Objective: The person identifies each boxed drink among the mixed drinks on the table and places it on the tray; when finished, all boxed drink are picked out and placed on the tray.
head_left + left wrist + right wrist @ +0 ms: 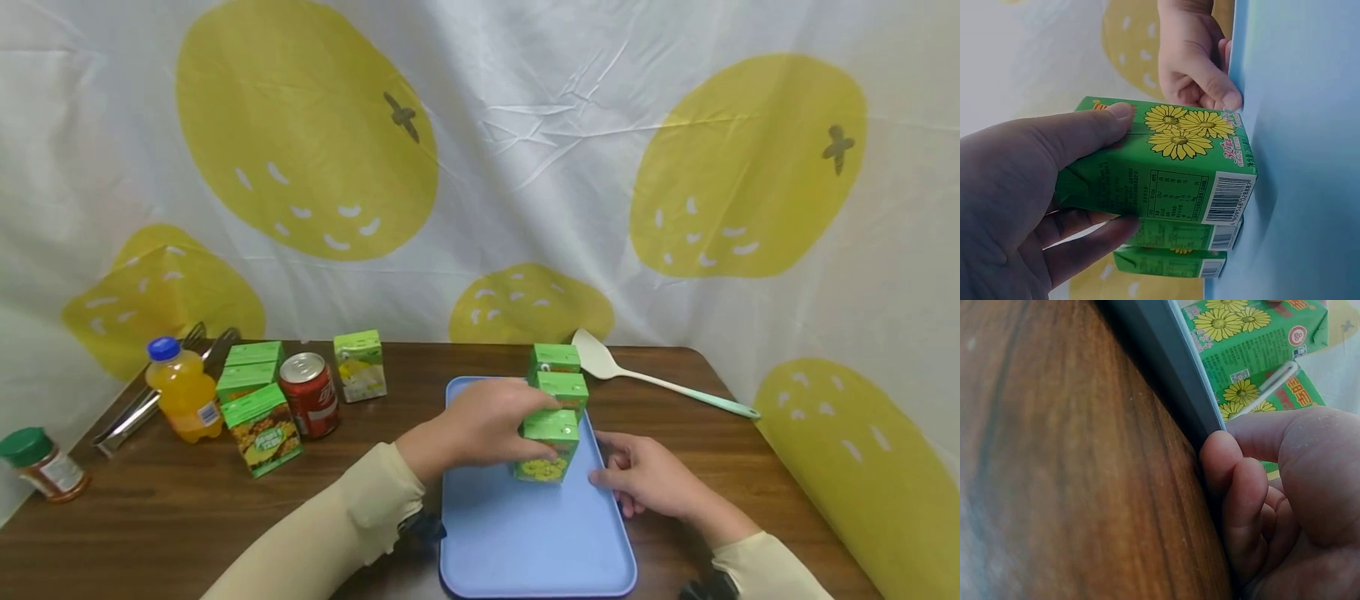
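Observation:
My left hand (487,421) grips a green drink carton (1179,156) with yellow flowers printed on it, thumb on one side and fingers on the other. This carton stands upright on or close over the blue tray (525,542). Behind it two more green cartons (564,390) form a row along the tray's right side. At the tray's right edge my right hand (648,475) pinches the rim. The right wrist view shows its fingertips (1221,456) tucked at the tray's side, close over the wooden table.
Left on the table (150,542) stand an orange drink bottle (183,396), a red can (310,400), several green and brown cartons (264,433), a yellow-green carton (362,371) and a green-lidded jar (47,467). Metal tongs (135,417) lie behind the bottle. A white spatula (645,375) lies back right.

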Motion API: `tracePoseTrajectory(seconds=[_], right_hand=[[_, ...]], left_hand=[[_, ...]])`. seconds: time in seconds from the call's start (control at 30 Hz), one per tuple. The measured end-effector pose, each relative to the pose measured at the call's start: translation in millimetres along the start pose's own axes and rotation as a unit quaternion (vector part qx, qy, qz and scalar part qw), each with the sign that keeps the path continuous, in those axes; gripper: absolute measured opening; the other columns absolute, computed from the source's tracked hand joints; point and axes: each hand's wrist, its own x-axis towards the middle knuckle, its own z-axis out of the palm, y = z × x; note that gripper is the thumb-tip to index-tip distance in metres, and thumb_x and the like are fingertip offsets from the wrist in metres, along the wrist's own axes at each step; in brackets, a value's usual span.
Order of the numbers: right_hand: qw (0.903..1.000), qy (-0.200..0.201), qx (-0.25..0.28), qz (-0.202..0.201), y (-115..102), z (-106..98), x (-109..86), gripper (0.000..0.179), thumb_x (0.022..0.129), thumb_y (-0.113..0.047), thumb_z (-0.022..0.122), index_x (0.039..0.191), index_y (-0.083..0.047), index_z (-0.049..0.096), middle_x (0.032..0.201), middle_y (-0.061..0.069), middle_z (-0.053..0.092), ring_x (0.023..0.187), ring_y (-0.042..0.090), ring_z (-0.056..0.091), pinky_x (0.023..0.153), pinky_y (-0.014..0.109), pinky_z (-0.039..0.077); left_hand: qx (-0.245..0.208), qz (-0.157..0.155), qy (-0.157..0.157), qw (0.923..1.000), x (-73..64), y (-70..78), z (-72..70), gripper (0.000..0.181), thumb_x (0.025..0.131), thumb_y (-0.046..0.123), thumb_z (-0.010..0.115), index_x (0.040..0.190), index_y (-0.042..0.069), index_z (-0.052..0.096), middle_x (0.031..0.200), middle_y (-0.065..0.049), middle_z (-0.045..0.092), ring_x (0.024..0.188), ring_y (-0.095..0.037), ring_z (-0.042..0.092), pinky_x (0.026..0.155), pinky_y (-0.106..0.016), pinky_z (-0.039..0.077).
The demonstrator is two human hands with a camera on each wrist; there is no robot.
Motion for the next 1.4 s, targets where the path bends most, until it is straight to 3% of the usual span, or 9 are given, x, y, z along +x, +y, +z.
tracePoseTrajectory(seconds=[0.5, 1.4], right_hand=[[1.0, -0.005, 0.001, 0.006, -2.4, -1.0, -0.8, 0.083, 0.099, -0.018, 0.084, 0.162, 0.014, 0.041, 0.068, 0.006, 0.064, 0.05, 0.022, 0.062, 0.045, 0.03, 0.048], [1.0, -0.005, 0.0, -0.004, -2.7, -0.4, -1.1, 0.084, 0.099, -0.018, 0.084, 0.162, 0.016, 0.039, 0.067, 0.006, 0.063, 0.05, 0.022, 0.062, 0.044, 0.03, 0.048]], left_hand=[[0.018, 0.003, -0.018, 0.9997, 11.8, 8.6, 12.3, 0.052, 0.094, 0.042, 0.092, 0.133, 0.013, 0.076, 0.118, 0.002, 0.079, 0.097, -0.008, 0.067, 0.08, -0.024, 0.055], [0.015, -0.049, -0.043, 0.9978, 21.3, 8.6, 22.7, 0.051, 0.096, 0.045, 0.09, 0.134, 0.014, 0.075, 0.113, 0.005, 0.075, 0.093, -0.005, 0.062, 0.078, -0.022, 0.053]])
